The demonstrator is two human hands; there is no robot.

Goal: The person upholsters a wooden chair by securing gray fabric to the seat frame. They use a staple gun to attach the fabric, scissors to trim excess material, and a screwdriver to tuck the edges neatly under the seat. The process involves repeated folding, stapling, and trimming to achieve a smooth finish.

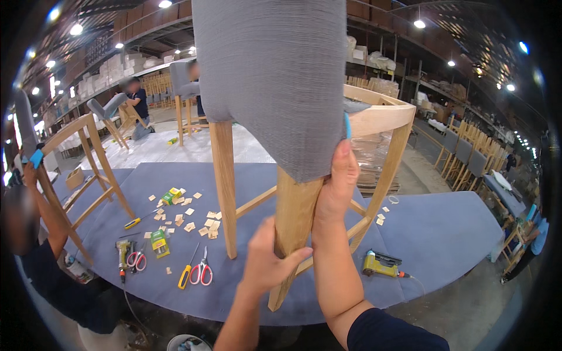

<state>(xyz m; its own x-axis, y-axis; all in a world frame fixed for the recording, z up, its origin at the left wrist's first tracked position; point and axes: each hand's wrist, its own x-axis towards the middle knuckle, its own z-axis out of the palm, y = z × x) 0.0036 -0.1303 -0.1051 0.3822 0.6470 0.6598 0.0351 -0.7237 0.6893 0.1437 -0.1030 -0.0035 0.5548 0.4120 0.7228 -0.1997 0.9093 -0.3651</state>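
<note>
Over blue workbench (445, 234), both hands' fingers clamp upright chair leg (294, 234): left hand (266, 263), right hand (336, 184).

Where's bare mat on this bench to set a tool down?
Free: the blue mat right of the chair's right leg, beyond the yellow stapler. Also bare between the front legs. Crowded: left half, with wood chips, red scissors and screwdriver.

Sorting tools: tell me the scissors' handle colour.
Red handles on both scissors, clearest in the head view.
</note>
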